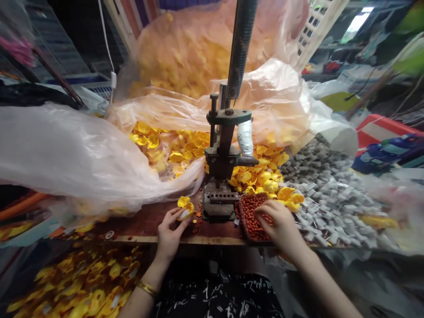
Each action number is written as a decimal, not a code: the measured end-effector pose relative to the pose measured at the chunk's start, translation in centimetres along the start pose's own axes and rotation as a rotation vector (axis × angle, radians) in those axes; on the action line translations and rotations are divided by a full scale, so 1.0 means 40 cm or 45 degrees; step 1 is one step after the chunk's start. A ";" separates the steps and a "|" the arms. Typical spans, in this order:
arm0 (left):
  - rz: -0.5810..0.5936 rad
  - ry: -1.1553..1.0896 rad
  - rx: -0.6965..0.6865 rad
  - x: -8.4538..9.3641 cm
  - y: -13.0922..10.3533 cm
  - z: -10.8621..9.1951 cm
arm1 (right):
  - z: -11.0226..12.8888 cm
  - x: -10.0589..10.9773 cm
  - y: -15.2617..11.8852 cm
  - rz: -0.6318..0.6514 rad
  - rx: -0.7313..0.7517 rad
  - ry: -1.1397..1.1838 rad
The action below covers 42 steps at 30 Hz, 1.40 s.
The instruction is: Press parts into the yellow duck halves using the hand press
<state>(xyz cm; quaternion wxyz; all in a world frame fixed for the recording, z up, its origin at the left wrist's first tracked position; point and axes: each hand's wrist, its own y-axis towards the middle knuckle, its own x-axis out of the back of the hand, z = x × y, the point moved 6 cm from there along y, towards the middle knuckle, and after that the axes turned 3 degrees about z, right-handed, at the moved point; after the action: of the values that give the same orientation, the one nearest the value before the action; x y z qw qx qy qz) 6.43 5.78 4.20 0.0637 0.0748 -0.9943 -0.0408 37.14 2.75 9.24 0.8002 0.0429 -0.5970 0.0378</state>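
a: please, what is the largest thing that you see?
b: it is the big clear bag [185, 57], with a pinkish shine, and through it one sees many yellow pieces. it stands at the back of the table [139, 225].
a: and after it?
b: a whitish plastic sheet [66, 150] is spread at the left. at the right lies a wide heap of grey-white blocks [324, 190], near the table's front edge. lower left, below the level of this edge, there is a heap of yellow shells [79, 282].
a: what stands in the middle?
b: a dark metal press [221, 163], upright, with its base on the table. just beside this base, on the right, is a dark red tray [243, 223], which contains red beads [251, 207].
a: now the hands. what does the right one do?
b: the right hand [276, 221] is over the tray, with the fingers bent down at the beads. if it has a bead between the fingertips, i cannot tell.
a: and the left?
b: the left hand [168, 229] grasps one yellow shell piece [185, 207] between thumb and fingers, to the left of the press and apart from it. something small and pale shows in this piece. around the wrist is a gold-coloured bracelet [146, 287].
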 end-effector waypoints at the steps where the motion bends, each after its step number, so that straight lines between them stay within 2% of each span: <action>1: 0.001 -0.139 0.123 -0.007 -0.002 0.007 | -0.002 -0.013 0.006 0.037 -0.039 -0.047; 4: 0.021 -0.498 0.411 -0.040 -0.014 0.013 | -0.016 -0.055 0.021 0.132 -0.143 -0.150; 6: 0.031 -0.641 0.509 -0.062 -0.022 0.003 | -0.017 -0.063 0.028 0.100 -0.140 -0.107; 8: 0.054 -0.730 0.565 -0.085 -0.028 -0.011 | -0.001 -0.053 0.035 0.006 -0.110 0.074; 10: 0.081 -0.785 0.584 -0.109 -0.035 -0.026 | 0.042 -0.037 0.042 -0.107 -0.037 0.410; 13: 0.124 -0.840 0.563 -0.146 -0.042 -0.047 | 0.145 -0.020 0.052 -0.249 0.164 0.884; 15: 0.162 -0.861 0.564 -0.167 -0.046 -0.055 | 0.206 -0.015 0.058 -0.330 0.271 1.020; 17: 0.182 -0.871 0.568 -0.177 -0.048 -0.060 | 0.241 -0.016 0.062 -0.389 0.304 1.081; 21: 0.156 -0.872 0.545 -0.169 -0.045 -0.065 | 0.254 -0.019 0.064 -0.412 0.310 1.140; 25: 0.191 -0.878 0.602 -0.164 -0.047 -0.058 | 0.251 -0.032 0.065 -0.356 0.302 1.194; 29: 0.293 -0.882 0.639 -0.168 -0.036 -0.054 | 0.227 -0.068 0.085 -0.206 0.126 1.350; 32: 0.309 -0.780 0.585 -0.165 0.003 -0.060 | 0.205 -0.068 0.123 -0.203 0.053 1.217; 36: 0.292 -0.540 0.436 -0.175 0.087 -0.062 | 0.199 -0.042 0.195 -0.322 0.109 0.711; 39: 0.359 -0.324 0.248 -0.201 0.146 -0.056 | 0.191 -0.075 0.231 -0.219 0.040 0.480; 42: 0.406 -0.026 0.018 -0.220 0.188 -0.048 | 0.148 -0.109 0.229 -0.161 -0.060 0.415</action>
<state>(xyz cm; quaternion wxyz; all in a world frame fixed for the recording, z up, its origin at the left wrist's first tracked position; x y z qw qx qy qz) 14.25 14.42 5.71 0.0586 -0.0838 -0.9945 -0.0241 29.24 11.11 6.97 0.8880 0.0548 -0.4560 -0.0203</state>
